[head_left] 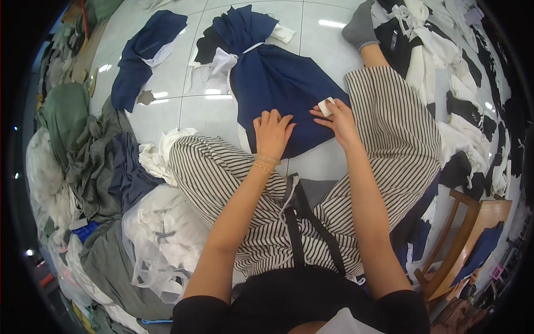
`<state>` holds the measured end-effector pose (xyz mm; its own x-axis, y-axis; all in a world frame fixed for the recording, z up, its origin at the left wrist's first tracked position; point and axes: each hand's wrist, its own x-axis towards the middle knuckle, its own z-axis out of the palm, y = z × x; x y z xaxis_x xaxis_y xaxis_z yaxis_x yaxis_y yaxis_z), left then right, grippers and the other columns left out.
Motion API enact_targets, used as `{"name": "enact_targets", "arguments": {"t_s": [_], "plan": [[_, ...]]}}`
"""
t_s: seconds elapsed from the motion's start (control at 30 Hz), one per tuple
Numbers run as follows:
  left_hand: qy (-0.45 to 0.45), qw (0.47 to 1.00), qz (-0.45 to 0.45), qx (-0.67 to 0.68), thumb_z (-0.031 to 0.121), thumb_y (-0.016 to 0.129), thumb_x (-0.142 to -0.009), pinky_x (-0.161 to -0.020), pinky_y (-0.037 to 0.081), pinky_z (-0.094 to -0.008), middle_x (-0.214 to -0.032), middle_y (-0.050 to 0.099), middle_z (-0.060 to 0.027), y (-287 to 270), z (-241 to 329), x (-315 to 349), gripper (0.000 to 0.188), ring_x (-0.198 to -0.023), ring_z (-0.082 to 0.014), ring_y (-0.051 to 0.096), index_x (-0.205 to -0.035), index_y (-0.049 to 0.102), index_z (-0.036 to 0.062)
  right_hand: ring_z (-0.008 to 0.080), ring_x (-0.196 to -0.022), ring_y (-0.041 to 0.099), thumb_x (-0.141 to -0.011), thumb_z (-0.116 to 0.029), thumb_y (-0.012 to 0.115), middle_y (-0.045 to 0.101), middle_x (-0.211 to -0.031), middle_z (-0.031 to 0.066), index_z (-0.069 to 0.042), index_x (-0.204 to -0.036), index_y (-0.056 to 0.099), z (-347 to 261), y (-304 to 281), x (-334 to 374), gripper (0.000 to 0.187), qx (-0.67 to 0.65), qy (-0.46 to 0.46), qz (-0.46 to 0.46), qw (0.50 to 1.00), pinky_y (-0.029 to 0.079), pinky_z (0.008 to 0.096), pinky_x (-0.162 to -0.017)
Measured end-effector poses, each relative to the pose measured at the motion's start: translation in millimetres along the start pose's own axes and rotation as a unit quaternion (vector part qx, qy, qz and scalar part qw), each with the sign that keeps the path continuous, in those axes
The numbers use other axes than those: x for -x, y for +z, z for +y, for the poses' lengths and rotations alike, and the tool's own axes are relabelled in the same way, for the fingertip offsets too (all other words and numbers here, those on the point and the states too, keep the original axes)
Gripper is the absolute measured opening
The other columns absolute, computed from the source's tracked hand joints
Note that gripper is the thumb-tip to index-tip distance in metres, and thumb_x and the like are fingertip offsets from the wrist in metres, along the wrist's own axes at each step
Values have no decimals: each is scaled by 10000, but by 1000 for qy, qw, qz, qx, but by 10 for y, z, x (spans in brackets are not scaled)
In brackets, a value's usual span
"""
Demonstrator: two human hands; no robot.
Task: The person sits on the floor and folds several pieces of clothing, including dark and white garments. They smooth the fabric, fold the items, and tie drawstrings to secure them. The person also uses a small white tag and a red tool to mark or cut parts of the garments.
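Note:
A navy blue cloth [286, 83] lies spread on the floor between my legs. It is gathered with a white tie [253, 48] near its far end. My left hand [271, 134] presses on the near left part of the cloth, its fingers curled close together with the thumb beside them, gripping at the fabric. Above the near right part of the cloth, my right hand [340, 119] pinches a small white block [326, 106] between thumb and fingers. Its other fingers reach down to the cloth.
At the far left another navy piece [133, 72] with a white part lies on the tiles [214, 114]. Heaped grey-green cloth [89, 150] and a clear plastic bag of white cloth [164, 222] crowd my left. Black and white pieces [456, 100] and a wooden stool [464, 239] are at right.

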<state>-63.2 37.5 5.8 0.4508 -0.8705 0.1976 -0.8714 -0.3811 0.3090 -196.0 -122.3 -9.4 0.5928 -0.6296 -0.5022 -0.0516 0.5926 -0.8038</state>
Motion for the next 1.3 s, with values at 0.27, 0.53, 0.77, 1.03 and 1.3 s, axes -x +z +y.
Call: {"name": "enact_targets", "arguments": {"t_s": [0.27, 0.53, 0.77, 1.03, 1.3], "plan": [[66, 995, -61, 39, 424, 721, -766, -1041, 66, -779, -1530, 346, -7, 27, -137, 61, 471, -1457, -300, 200, -1225, 662, 337, 166, -769, 708, -977, -160, 500, 682, -897, 104, -18, -1014, 593, -23, 194, 15, 174, 99, -34, 74, 992, 552, 256, -635], [-7, 992, -82, 96, 453, 762, -722, -1050, 56, -772, -1540, 330, -7, 115, -166, 96, 527, -1474, -296, 153, -1224, 664, 326, 142, -517, 600, -930, -145, 573, 609, -616, 92, 3, -958, 591, 49, 362, 330, 151, 342, -98, 55, 933, 458, 293, -497], [-10, 988, -95, 118, 435, 790, -689, -1050, 50, -773, -1554, 310, -7, 81, -174, 88, 574, -1484, -290, 123, -1235, 656, 321, 283, -532, 610, -884, -118, 611, 566, -602, 168, 12, -869, 506, 208, 446, 534, 168, 451, -146, 59, 879, 446, 369, -518], [-11, 987, -102, 121, 394, 805, -668, -1047, 45, -778, -1558, 300, -13, 66, -174, 83, 595, -1486, -297, 114, -1238, 652, 318, 288, -499, 582, -877, -130, 616, 549, -586, 163, 4, -882, 504, 313, 489, 495, 174, 502, -206, 63, 838, 429, 361, -504], [-10, 987, -111, 113, 403, 826, -643, -1046, 63, -782, -1559, 287, -13, 49, -173, 86, 629, -1484, -298, 111, -1239, 648, 309, 284, -501, 593, -828, -100, 608, 544, -578, 172, 13, -864, 550, 192, 454, 564, 132, 478, -172, 42, 861, 439, 382, -505]]}}
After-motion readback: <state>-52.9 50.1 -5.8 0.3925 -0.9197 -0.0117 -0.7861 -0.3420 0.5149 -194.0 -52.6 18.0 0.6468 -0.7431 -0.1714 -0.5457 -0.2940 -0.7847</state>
